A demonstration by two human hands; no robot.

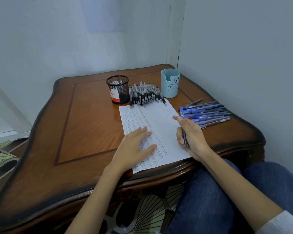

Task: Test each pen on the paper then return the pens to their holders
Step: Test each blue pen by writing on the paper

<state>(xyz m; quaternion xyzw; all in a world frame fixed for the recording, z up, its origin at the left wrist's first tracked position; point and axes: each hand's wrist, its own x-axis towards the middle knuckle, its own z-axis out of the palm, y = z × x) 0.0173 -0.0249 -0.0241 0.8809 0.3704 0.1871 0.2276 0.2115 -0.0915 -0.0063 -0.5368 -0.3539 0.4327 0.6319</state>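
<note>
**Risk check: pen in hand, sheet pinned**

Left hand (136, 144): fingers (142, 130) spread and laid flat on the paper (161, 119), pressing it to the surface (91, 124). Right hand (191, 134): thumb and palm side pinch one blue pen (184, 138) that lies along the hand. The other fingers (177, 118) are stretched forward, together. Cannot tell which end of the pen is the tip.

Positions:
- Loose blue pens (208, 114) lie just beyond and outboard of the right fingertips.
- Black pens (145, 95) are heaped well beyond the left fingertips, with their tips resting on the far edge of the sheet.
- The mesh holder (118, 89) and bear cup (170, 83) flank that heap. Neither shows a pen above its rim.

Judged hazards:
1. The sheet's near corner, behind the left wrist, reaches the surface edge. If the left fingers lift or drag, the sheet could slip off, or tug the black pens resting on it.
2. The blue pens lie loose near the surface's right edge. A sweeping reach by the right fingers could roll some off.
3. The held pen sits in a carrying hold, not a writing one. Turning it round with one hand risks a drop.
4. Tested and untested pens share the same heaps, so one set back there could be skipped or tested twice.
5. With two colours and two holders, a pen could go into the wrong one.
</note>
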